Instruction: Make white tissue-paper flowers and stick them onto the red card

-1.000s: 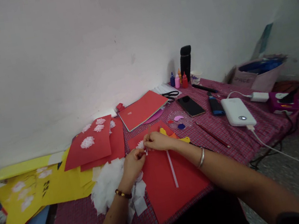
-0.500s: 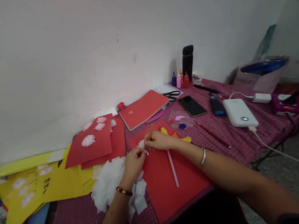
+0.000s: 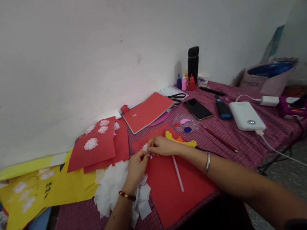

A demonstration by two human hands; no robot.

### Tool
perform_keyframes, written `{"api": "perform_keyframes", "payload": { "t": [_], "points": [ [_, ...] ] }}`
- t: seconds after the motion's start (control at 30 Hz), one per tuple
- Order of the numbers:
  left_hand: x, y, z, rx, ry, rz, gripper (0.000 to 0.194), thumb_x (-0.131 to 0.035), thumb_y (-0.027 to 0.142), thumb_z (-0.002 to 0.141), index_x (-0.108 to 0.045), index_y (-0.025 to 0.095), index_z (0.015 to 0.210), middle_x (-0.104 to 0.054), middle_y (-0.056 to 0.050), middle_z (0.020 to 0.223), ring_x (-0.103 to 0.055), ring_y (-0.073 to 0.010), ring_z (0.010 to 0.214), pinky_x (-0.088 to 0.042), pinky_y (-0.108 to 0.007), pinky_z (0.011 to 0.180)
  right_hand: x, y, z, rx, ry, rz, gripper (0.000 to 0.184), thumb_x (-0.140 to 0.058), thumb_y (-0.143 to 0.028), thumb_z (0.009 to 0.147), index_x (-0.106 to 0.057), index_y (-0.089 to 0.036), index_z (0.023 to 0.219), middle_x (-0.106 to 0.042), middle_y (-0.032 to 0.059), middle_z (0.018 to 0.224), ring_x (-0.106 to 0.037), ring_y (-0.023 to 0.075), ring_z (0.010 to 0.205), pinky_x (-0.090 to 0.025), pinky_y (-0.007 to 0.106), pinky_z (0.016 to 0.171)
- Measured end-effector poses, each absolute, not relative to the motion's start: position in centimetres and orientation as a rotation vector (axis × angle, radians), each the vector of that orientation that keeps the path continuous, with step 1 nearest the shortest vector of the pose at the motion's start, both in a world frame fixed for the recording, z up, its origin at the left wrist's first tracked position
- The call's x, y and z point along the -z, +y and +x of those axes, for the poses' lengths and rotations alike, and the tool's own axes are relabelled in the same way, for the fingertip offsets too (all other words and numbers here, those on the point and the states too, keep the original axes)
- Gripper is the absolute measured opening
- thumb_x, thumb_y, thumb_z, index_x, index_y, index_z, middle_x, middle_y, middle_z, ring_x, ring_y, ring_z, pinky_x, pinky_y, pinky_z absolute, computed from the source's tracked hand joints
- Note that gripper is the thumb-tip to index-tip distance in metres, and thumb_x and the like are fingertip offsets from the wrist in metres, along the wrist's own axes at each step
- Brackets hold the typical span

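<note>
My right hand [image 3: 163, 146] pinches a thin brown stick [image 3: 154, 138], its upper end pointing up between the fingers. Fingertip to fingertip with it, my left hand [image 3: 137, 167] is closed in a pinch; what it grips is too small to tell. Both hands are over the upper left of a red paper sheet [image 3: 175, 202]. A ruffled white paper flower [image 3: 144, 147] on that sheet is partly hidden by the fingers. Beneath my left wrist lies a heap of white tissue squares [image 3: 111, 186]. A yellow glue gun [image 3: 190, 144] rests behind my right hand, and a whitish glue stick [image 3: 178, 176] sticks out below it.
Red sheets with white flowers [image 3: 91, 144] and yellow paper [image 3: 65, 186] lie to the left. Behind are a red folder [image 3: 148, 112], scissors [image 3: 177, 97], paint bottles [image 3: 192, 83] and a black flask [image 3: 193, 64]. A phone [image 3: 197, 108], red brush [image 3: 220, 139] and power bank [image 3: 246, 115] lie right.
My fingers have shifted slightly, and the brown stick stands a little more upright. Small white paper visible at the fingertips before is now more covered. Everything else stays put.
</note>
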State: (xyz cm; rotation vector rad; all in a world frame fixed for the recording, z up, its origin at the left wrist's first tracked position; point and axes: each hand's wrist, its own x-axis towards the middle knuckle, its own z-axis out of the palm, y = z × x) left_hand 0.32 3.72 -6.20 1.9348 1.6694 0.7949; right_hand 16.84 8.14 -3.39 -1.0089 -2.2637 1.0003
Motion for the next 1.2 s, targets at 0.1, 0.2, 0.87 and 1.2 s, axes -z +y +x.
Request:
{"api": "perform_keyframes", "payload": {
  "t": [0.1, 0.2, 0.87, 1.2],
  "points": [
    [6.2, 3.8, 0.2, -0.796, 1.649, 1.942, 0.024, -0.043, 0.019, 0.077, -0.067, 0.017, 0.078, -0.067, 0.0, 0.071, -0.058, -0.0149, 0.068, -0.043, -0.023, 0.064, 3.5, 8.2, 16.8, -0.996, -2.277, -1.002, 0.017, -0.047, -0.012, 0.08, -0.064, -0.012, 0.077, -0.066, 0.0018, 0.068, -0.057, 0.0098, 0.062, -0.038, 0.019, 0.06],
    [6.4, 3.9, 0.1, -0.827, 1.599, 1.953, 0.031, -0.04, 0.013, 0.076, -0.067, 0.018, 0.091, -0.069, -0.001, 0.084, -0.06, -0.0158, 0.077, -0.044, -0.025, 0.071, 3.6, 8.3, 16.9, -0.952, -2.262, -1.021, 0.017, -0.047, -0.012, 0.08, -0.065, -0.012, 0.08, -0.067, 0.0037, 0.075, -0.058, 0.0116, 0.069, -0.039, 0.02, 0.064],
    [6.9, 4.1, -0.2, -0.79, 1.734, 1.944, 0.029, -0.042, 0.013, 0.074, -0.067, 0.018, 0.089, -0.069, -0.002, 0.08, -0.06, -0.0161, 0.074, -0.042, -0.025, 0.066, 5.0, 9.2, 16.9, -0.835, -2.179, -1.079, 0.016, -0.048, -0.016, 0.08, -0.064, -0.015, 0.081, -0.066, 0.0023, 0.076, -0.058, 0.0116, 0.069, -0.038, 0.02, 0.062],
    [7.3, 4.4, -0.6, -0.911, 1.779, 1.893, 0.027, -0.042, 0.014, 0.076, -0.057, 0.015, 0.098, -0.062, -0.001, 0.072, -0.057, -0.0139, 0.066, -0.041, -0.023, 0.059, 4.2, 8.7, 16.9, -0.781, -2.259, -1.116, 0.017, -0.048, -0.014, 0.081, -0.065, -0.014, 0.081, -0.067, 0.0044, 0.083, -0.058, 0.0121, 0.071, -0.037, 0.02, 0.064]
  ]
}}
